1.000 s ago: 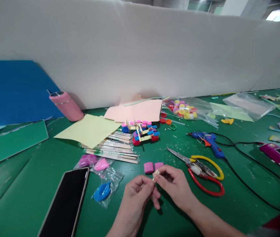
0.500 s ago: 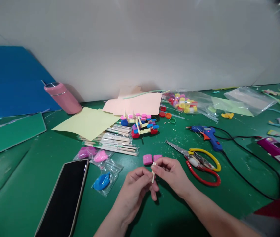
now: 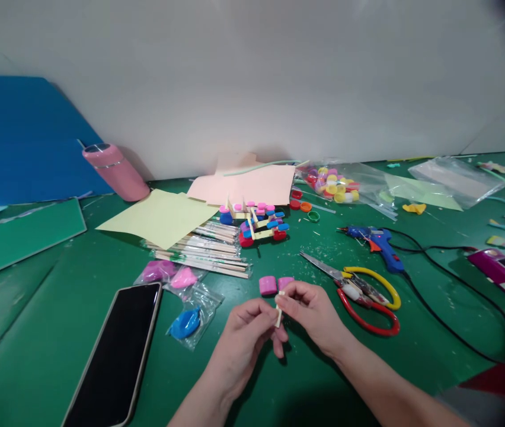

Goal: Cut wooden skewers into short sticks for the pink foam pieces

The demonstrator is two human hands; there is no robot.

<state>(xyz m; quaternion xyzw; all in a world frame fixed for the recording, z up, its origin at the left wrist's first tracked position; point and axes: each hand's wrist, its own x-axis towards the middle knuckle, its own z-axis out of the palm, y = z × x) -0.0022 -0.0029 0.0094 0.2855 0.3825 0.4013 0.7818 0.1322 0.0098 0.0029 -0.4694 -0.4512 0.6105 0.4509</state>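
Observation:
A small pale stick piece [image 3: 278, 318] is pinched between both hands, low in the middle of the view. My left hand [image 3: 252, 332] grips its lower part, with the other fingers curled beneath. At its upper end, my right hand [image 3: 303, 305] closes thumb and fingertips on it. Just beyond the fingers lie two pink-purple caps, the left one [image 3: 267, 285] in full view and the right one [image 3: 285, 283] partly covered by my right hand. Farther back stand small assembled models [image 3: 256, 225] of pale sticks with red, blue and pink parts.
A black phone [image 3: 117, 350] and bagged clay [image 3: 185, 323] lie left, near wrapped sticks [image 3: 203, 258], yellow paper [image 3: 159, 218] and a pink bottle [image 3: 117, 172]. On the right are scissors [image 3: 323, 265], a blue glue gun [image 3: 381, 243] with its cable, and bagged caps [image 3: 332, 185].
The view has shifted slightly, so most objects appear a little farther right. Both hands keep nearly the same hold on the pale stick piece.

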